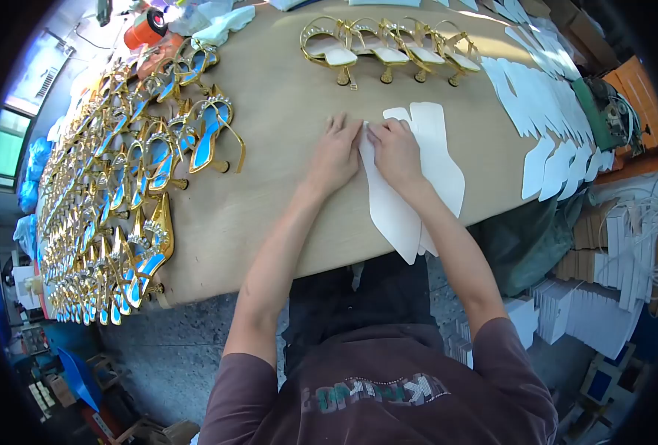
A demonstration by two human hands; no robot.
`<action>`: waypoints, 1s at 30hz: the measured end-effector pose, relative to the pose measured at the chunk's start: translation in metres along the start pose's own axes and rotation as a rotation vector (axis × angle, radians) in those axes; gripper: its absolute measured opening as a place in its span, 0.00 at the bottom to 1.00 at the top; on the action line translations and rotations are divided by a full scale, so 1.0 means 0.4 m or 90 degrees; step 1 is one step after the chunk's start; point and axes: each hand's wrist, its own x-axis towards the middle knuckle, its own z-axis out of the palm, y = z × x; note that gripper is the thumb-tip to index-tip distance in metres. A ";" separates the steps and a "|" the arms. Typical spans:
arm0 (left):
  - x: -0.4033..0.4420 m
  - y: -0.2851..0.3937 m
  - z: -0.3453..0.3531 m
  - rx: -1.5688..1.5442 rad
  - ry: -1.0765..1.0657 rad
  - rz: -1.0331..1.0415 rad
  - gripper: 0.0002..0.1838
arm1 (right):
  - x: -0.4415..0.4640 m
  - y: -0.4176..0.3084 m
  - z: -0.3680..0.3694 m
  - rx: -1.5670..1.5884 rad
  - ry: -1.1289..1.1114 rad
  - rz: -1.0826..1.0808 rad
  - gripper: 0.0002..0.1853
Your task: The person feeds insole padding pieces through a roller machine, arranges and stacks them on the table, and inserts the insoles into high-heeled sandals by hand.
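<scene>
Several white insole-shaped pieces (393,200) lie fanned out and overlapping on the table in front of me. My right hand (399,152) is closed over the narrow far end of the left-hand piece, fingers curled and pinching its tip. Close against it on the left, my left hand (334,154) has its fingers bent and its thumb side at the edge of that same tip. Both hands meet at this end, and they partly hide it. Another white piece (430,126) sticks out beyond my right hand.
Rows of gold heeled sandals (147,167) with blue footbeds crowd the table's left side. More gold sandals (388,55) with white insoles stand at the far side. Stacks of white insole pieces (521,96) spread along the right edge. Cartons (592,245) sit below right.
</scene>
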 end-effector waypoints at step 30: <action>-0.508 0.480 -0.297 -0.696 0.437 -0.402 0.24 | -0.383 -0.451 -0.244 0.487 -0.294 -0.211 0.17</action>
